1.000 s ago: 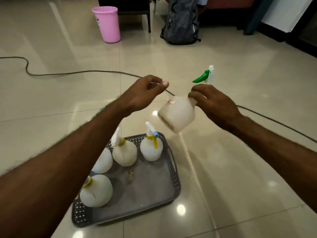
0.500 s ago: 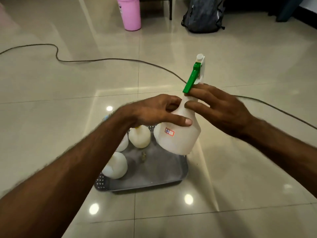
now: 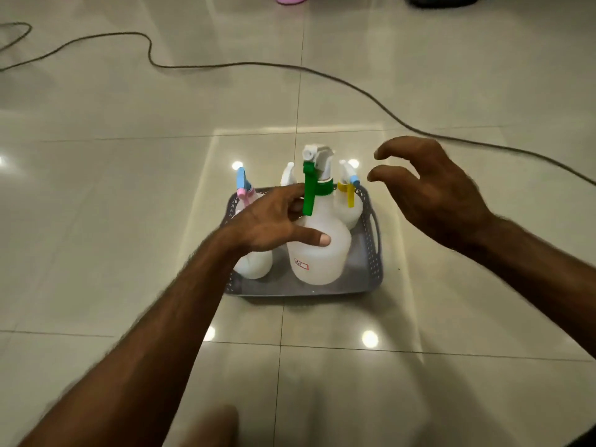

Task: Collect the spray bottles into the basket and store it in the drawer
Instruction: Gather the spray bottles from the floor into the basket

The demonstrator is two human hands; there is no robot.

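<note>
Standing upright in the grey perforated basket point(image 3: 371, 253), the large white spray bottle with the green trigger point(image 3: 317, 250) sits at the front, its round body carrying a small red-edged label low on the side. The left hand point(image 3: 274, 224) holds it – the thumb lies across the bottle's shoulder and the fingers curl round behind the neck, just beside the green trigger. The right hand point(image 3: 435, 195) hovers to the right of the basket, apart from every bottle, fingers loosely curled and spread, holding nothing.

Behind the large bottle, 3 smaller white spray bottles stand in the same basket: one with a pink and blue head point(image 3: 244, 188) at the left, partly hidden by the left hand, one with a plain white head point(image 3: 288, 175) in the middle, and one with a yellow trigger and blue nozzle point(image 3: 348, 195) at the back right corner.

The basket rests on glossy cream floor tiles point(image 3: 129, 221) – a dark cable point(image 3: 225, 64) snakes across them well beyond it
</note>
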